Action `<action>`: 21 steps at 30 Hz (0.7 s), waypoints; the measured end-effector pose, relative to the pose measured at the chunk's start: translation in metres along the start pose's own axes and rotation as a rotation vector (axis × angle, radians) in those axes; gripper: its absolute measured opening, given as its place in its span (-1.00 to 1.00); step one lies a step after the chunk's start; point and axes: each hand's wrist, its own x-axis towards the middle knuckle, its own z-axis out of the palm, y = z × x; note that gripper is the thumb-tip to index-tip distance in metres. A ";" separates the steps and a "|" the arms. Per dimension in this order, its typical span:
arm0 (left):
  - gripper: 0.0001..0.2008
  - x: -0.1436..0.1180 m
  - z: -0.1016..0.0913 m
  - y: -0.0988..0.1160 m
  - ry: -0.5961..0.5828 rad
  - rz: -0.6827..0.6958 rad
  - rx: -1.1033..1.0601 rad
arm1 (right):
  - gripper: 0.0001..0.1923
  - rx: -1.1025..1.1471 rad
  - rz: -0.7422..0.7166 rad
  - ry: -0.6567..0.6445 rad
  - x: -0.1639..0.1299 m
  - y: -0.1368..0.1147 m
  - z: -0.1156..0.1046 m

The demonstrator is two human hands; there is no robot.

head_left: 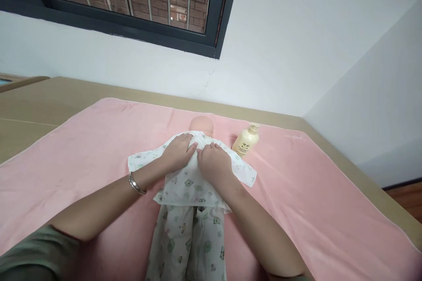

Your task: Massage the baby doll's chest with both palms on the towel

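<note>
Tan surface (29, 103): stretches along the wall beneath a dark-framed window (214, 22), a pink blanket (296, 175) spread over it.
Bracelet (136, 183): a silver band circles the person's left wrist.
Left hand (178, 151): lies on a printed white top (189, 184) near its collar, fingers loosely bent, thumb apart; whether they grip the cloth cannot be told.
Doll (201, 125): lies on the blanket, bare head beyond the collar, top with sleeves spread wide, its hem over matching trousers (178, 246).
Right hand (215, 162): rests just beside the left at the collar, fingers curled nearly closed, tips partly hidden; a hold on the gathered fabric cannot be confirmed.
Bottle (245, 141): pale yellow, tilted in view, beside the right-hand sleeve.
</note>
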 end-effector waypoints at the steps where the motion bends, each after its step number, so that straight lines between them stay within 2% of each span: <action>1: -0.42 -0.003 0.001 0.002 0.018 0.015 0.037 | -0.55 0.010 -0.010 -0.010 0.002 0.003 -0.001; 6: -0.43 -0.032 0.006 0.026 0.127 0.102 0.239 | -0.57 0.044 -0.034 -0.093 0.018 0.024 0.001; 11: -0.42 -0.051 0.005 0.042 0.108 0.117 0.242 | -0.54 0.098 0.001 -0.030 0.028 0.035 0.012; 14: -0.41 -0.043 0.005 0.034 0.080 0.113 0.183 | -0.58 0.046 -0.040 0.007 0.023 0.032 0.012; 17: -0.42 -0.028 0.005 0.022 0.067 0.133 0.138 | -0.70 -0.024 -0.105 -0.050 0.012 0.021 0.002; 21: -0.42 -0.010 -0.001 0.011 -0.013 0.048 0.074 | -0.67 -0.010 -0.048 -0.085 -0.001 0.006 -0.011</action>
